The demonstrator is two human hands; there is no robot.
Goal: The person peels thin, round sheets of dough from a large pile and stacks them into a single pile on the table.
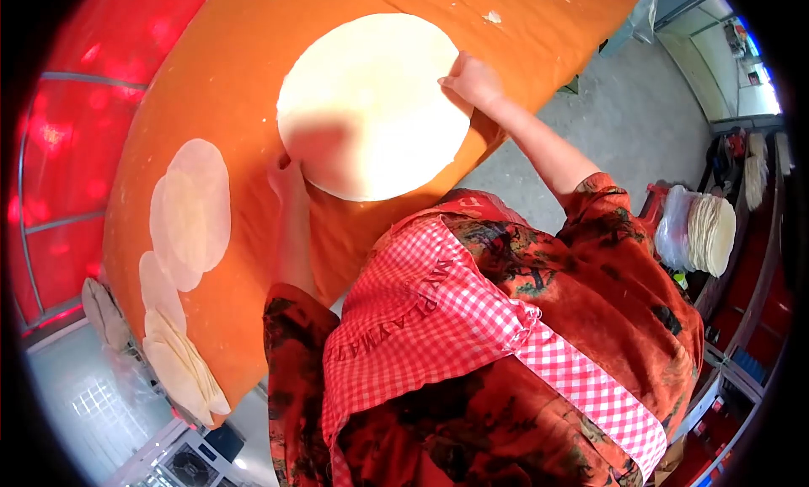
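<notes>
A large, thin, round pale sheet lies over the orange cloth that covers the table. At its right edge my right hand pinches the rim between thumb and fingers. My left hand is at the lower left edge, its fingers closed by the rim; a dark shadow falls on the sheet beside it. Several smaller thin pale rounds overlap on the cloth to the left, and more of them lie in a loose pile at the table's lower left edge.
A stack of pale rounds in clear plastic stands at the right, near dark shelving. Red sheeting on a metal frame rises at the left. A machine with a fan is at the bottom left. Grey floor shows beyond the table.
</notes>
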